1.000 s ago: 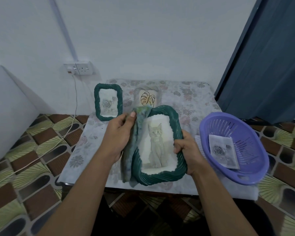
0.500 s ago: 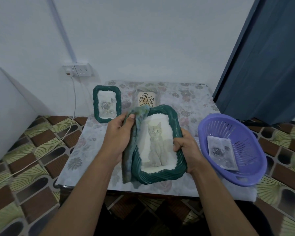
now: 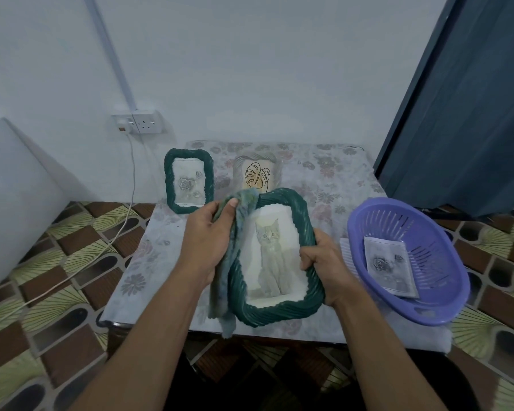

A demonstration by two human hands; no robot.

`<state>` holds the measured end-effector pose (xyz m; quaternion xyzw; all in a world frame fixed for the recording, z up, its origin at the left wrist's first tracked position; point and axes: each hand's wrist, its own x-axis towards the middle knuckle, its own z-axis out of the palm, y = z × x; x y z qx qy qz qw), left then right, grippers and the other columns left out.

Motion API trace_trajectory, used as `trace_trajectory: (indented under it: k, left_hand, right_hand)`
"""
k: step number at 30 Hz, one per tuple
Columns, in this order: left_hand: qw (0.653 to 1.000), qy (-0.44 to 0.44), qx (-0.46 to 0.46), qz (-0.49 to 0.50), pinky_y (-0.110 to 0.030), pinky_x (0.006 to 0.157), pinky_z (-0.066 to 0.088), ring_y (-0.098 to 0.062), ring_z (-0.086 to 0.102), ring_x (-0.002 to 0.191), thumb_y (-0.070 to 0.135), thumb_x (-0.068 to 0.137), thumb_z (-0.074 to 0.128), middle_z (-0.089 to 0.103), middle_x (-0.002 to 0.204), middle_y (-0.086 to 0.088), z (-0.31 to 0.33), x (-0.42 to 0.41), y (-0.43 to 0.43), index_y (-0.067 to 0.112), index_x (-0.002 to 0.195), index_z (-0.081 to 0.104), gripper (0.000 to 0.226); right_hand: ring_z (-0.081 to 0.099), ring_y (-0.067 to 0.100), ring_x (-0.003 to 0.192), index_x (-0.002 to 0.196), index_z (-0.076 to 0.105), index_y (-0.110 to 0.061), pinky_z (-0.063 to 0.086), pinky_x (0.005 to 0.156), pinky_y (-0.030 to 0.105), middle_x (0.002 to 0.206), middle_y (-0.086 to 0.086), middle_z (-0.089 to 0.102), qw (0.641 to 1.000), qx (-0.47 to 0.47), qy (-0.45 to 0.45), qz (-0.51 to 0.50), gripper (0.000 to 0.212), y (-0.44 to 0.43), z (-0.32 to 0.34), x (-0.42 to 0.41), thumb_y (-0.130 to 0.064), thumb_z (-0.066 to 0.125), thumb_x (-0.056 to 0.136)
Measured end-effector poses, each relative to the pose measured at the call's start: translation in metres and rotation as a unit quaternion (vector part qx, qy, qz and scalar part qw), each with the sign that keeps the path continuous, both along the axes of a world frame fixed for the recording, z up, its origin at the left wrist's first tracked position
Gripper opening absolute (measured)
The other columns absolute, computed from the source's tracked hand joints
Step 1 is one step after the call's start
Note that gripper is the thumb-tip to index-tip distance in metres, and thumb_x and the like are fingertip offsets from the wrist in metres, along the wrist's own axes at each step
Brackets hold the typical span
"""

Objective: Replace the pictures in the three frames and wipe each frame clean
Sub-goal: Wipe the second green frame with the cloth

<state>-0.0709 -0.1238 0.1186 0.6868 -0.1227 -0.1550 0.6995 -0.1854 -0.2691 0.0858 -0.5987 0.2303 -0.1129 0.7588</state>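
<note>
— Cat frame [image 3: 279, 310]?
— Held over the near edge of the surface [image 3: 333, 185], clamped at its right rail by the right hand [image 3: 324, 262], padded along the left rail with a cloth [image 3: 220, 301] pinched in the left hand [image 3: 204, 244].
— Handling?
— Stiff, ribbed, seemingly light. Best taken by the rails, off the picture face.

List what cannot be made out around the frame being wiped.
Head view only:
- cat frame, left rim: covered by the cloth and left hand.
- Its right rim, partly: under the right hand.
- leaf frame, lower part: behind the cat frame.
- Frame backs: facing away.
</note>
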Motion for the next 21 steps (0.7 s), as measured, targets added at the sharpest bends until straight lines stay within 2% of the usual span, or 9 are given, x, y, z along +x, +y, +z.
trace_trajectory:
  k: [3,5,6,8,10,12,16,18,21]
  left_hand:
    - [1.0,0.009,0.0,-0.029,-0.041,0.088,0.057,-0.027,0.072,0.094,0.023,0.099,0.056,0.077,0.095,-0.005,0.0,0.003,0.005,0.025,0.091,0.077,0.022]
    - [0.999,0.007,-0.01,-0.048,-0.037,0.089,0.055,-0.021,0.071,0.093,0.019,0.1,0.054,0.077,0.099,-0.004,0.0,0.005,0.009,0.026,0.093,0.077,0.026]
    - [0.999,0.007,-0.017,-0.049,-0.034,0.086,0.056,-0.017,0.071,0.091,0.018,0.101,0.052,0.077,0.099,-0.003,0.0,0.005,0.01,0.026,0.093,0.077,0.027]
    - [0.999,0.024,-0.037,-0.023,-0.027,0.075,0.057,-0.014,0.072,0.086,0.022,0.102,0.05,0.077,0.094,-0.001,0.001,0.005,0.011,0.025,0.095,0.076,0.027]
    - [0.993,0.079,-0.071,0.043,-0.025,0.064,0.057,-0.013,0.072,0.077,0.028,0.102,0.049,0.077,0.085,0.0,0.002,0.008,0.014,0.022,0.095,0.074,0.026]
    - [0.978,0.147,-0.133,0.068,-0.028,0.06,0.059,-0.016,0.073,0.073,0.035,0.102,0.048,0.076,0.083,-0.002,0.003,0.012,0.021,0.018,0.096,0.072,0.03]
    - [0.937,0.254,-0.24,-0.018,-0.04,0.08,0.059,-0.028,0.067,0.112,0.053,0.101,0.036,0.069,0.121,-0.014,0.001,0.019,0.027,0.012,0.129,0.061,0.055]
    - [0.941,0.245,-0.23,-0.037,-0.04,0.089,0.056,-0.028,0.063,0.118,0.056,0.099,0.038,0.065,0.128,-0.015,-0.001,0.018,0.025,0.012,0.134,0.059,0.059]
    - [0.979,0.15,-0.125,-0.054,-0.039,0.091,0.054,-0.025,0.068,0.109,0.049,0.097,0.048,0.07,0.118,-0.013,0.004,0.014,0.019,0.012,0.119,0.068,0.047]
  right_hand:
    - [0.032,0.021,0.056,0.097,0.053,-0.006,0.023,0.051,0.028,0.065,0.006,0.034,0.999,0.028,0.005,-0.015,0.054,-0.001,-0.008,-0.002,0.0,0.045,0.044]
    - [0.034,0.026,0.062,0.102,0.054,0.005,0.027,0.053,0.028,0.074,0.01,0.037,0.998,0.051,0.006,-0.023,0.059,-0.001,-0.011,-0.003,0.001,0.044,0.043]
    - [0.035,0.026,0.061,0.101,0.054,0.006,0.028,0.052,0.027,0.072,0.01,0.039,0.998,0.057,0.007,-0.026,0.059,0.0,-0.012,-0.003,0.002,0.044,0.043]
    - [0.037,0.022,0.053,0.099,0.053,-0.004,0.029,0.049,0.025,0.063,0.006,0.038,0.998,0.062,0.003,-0.029,0.056,0.001,-0.011,-0.002,0.003,0.043,0.044]
    - [0.039,0.021,0.056,0.098,0.052,-0.008,0.029,0.051,0.027,0.065,0.005,0.039,0.997,0.068,-0.006,-0.027,0.055,0.0,-0.009,-0.001,0.003,0.043,0.044]
    - [0.037,0.021,0.059,0.094,0.05,-0.009,0.028,0.052,0.028,0.065,0.004,0.039,0.997,0.067,-0.008,-0.035,0.051,-0.004,-0.008,-0.003,0.002,0.043,0.044]
    - [0.031,0.019,0.055,0.096,0.049,-0.01,0.022,0.052,0.03,0.061,0.001,0.034,0.999,0.034,-0.007,-0.023,0.053,-0.007,-0.007,-0.004,0.002,0.045,0.044]
    - [0.029,0.017,0.054,0.087,0.047,-0.01,0.02,0.051,0.031,0.058,-0.001,0.034,1.0,0.008,-0.004,-0.002,0.043,-0.006,-0.004,-0.005,0.002,0.045,0.045]
    - [0.029,0.012,0.05,0.071,0.037,-0.012,0.022,0.046,0.026,0.053,-0.005,0.034,0.999,-0.018,0.002,0.028,0.029,-0.002,0.003,-0.006,0.003,0.044,0.046]
